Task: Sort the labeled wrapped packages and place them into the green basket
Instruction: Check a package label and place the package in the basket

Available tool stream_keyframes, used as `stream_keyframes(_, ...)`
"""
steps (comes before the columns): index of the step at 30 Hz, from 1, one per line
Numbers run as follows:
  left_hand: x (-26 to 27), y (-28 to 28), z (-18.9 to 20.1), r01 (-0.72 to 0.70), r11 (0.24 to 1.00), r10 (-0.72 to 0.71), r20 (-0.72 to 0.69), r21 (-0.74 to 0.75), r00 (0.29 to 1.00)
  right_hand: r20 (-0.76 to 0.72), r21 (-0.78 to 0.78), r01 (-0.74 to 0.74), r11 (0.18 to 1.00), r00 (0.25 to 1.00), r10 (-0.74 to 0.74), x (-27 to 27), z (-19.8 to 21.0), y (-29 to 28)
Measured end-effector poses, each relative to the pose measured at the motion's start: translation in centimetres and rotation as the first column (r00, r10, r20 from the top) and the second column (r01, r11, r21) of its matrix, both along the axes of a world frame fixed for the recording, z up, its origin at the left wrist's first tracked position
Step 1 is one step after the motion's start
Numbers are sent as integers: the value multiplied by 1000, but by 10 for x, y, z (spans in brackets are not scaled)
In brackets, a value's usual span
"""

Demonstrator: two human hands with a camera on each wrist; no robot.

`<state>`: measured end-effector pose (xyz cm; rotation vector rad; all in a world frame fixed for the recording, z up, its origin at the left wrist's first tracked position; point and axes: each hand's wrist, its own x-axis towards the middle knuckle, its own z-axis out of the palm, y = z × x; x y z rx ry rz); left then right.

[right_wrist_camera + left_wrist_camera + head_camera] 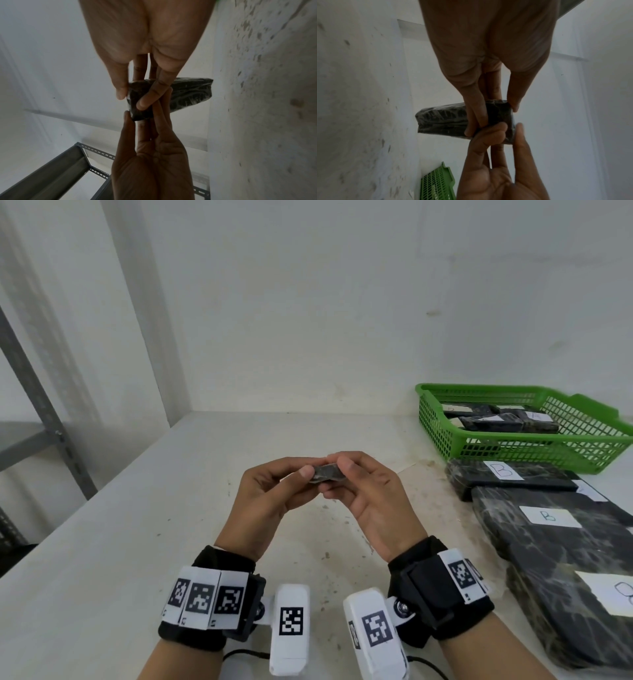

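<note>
Pinching a small dark package (pixel 327 473) at frame centre, above a speckled white table (pixel 144 529): left hand (pixel 270 494) and right hand (pixel 368 496), fingers curled round it. Basket (pixel 442 419) upper right, against white wall (pixel 308 302); grey rack (pixel 30 392) far left.

a: where's the small package (pixel 325 473)?
b: at the middle of the table (pixel 137 542), held above it between the left hand (pixel 270 491) and the right hand (pixel 373 498), left at nine o'clock of it, right at three.
a: and the basket (pixel 442 436)?
b: at two o'clock from the hands, at the back of the table by the wall (pixel 308 302), with several packages (pixel 500 421) lying in it.
a: anything in front of it?
b: three flat packages in a row toward four o'clock: the first package (pixel 510 475) just before the basket, the second package (pixel 544 529) partly on it, the third package (pixel 582 607) nearest.
a: left side?
b: a rack (pixel 37 405) at ten o'clock, beyond the table's edge.
</note>
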<state>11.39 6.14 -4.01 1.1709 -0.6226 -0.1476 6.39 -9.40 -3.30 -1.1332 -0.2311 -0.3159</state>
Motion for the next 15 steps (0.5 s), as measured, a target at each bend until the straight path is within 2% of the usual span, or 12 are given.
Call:
stream_keyframes(7, 0, -1, -1, 33, 999, -33, -24, -11, 999, -3, -67, 91, 994, 996, -92, 1, -2, 2)
stream_keyframes(15, 1, -1, -2, -33, 999, 33, -42, -3, 999, -18, -118, 92, 989, 995, -95, 0, -3, 5)
